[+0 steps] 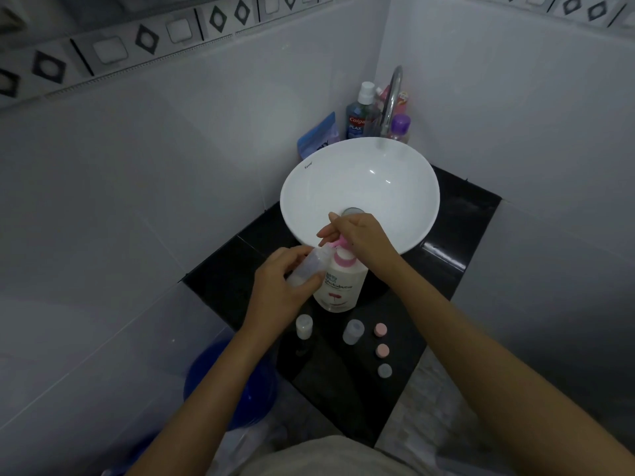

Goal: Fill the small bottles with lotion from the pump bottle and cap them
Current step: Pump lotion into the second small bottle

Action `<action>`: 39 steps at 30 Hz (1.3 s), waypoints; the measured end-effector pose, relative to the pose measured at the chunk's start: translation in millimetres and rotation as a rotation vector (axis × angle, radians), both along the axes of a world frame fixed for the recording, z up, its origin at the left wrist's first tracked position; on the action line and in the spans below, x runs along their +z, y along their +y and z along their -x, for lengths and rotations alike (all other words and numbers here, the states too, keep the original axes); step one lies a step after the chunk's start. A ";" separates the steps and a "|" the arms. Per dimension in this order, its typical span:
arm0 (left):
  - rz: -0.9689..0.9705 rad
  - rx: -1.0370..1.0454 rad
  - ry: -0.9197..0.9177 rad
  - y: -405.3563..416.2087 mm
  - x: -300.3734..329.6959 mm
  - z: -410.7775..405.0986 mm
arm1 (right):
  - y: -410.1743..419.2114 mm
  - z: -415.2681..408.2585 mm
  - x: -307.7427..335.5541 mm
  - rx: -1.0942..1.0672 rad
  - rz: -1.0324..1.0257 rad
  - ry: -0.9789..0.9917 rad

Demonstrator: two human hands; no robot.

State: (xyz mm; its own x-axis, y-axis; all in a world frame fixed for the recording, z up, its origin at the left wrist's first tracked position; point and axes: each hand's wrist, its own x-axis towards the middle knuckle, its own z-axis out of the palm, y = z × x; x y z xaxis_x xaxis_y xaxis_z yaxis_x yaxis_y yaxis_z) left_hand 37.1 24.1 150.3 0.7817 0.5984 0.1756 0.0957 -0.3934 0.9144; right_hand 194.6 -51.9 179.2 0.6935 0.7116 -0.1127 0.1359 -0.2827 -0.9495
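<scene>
Two bare hands work over a white pump bottle (338,286) that stands on the black table (457,235) just in front of the white sink (360,173). The right hand (357,231) rests on the pink pump head (343,242), fingers extended and together over it. The left hand (285,286) has its fingers curled round a small clear bottle (307,266), tilted with its mouth up against the pump's spout. Nearer the person, two more small bottles stand upright and uncapped on the table: one (304,326) to the left, another (353,332) to the right. Beside the latter lie three loose caps in a row, two pink (380,330) (382,351) and one grey (385,371). Behind the sink, toiletries crowd round the tap (391,101), among them a blue mouthwash bottle (357,115).
</scene>
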 end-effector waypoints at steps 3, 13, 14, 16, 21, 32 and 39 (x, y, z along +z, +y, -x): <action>0.005 0.002 -0.010 -0.4 4.6 -2.1 | -0.3 0.5 1.7 0.012 0.005 -0.002; 0.036 -0.029 0.018 5.7 2.0 -5.1 | 3.1 -3.1 -14.4 -0.038 -0.049 -0.013; 0.044 -0.033 0.027 6.1 0.7 -5.2 | 4.2 -3.6 -17.6 -0.034 -0.047 -0.013; 0.065 -0.049 0.047 5.0 -1.3 -4.7 | 3.4 -3.5 -24.7 -0.027 -0.042 -0.009; 0.083 -0.070 0.061 7.8 -0.5 -3.8 | 2.1 -4.8 -26.6 0.030 0.012 0.010; 0.164 0.001 -0.033 9.0 -0.7 -4.1 | 3.0 -5.8 -22.1 -0.001 -0.059 -0.037; 0.194 -0.030 -0.018 8.9 -0.1 -2.2 | 2.2 -7.1 -24.5 0.043 -0.031 -0.044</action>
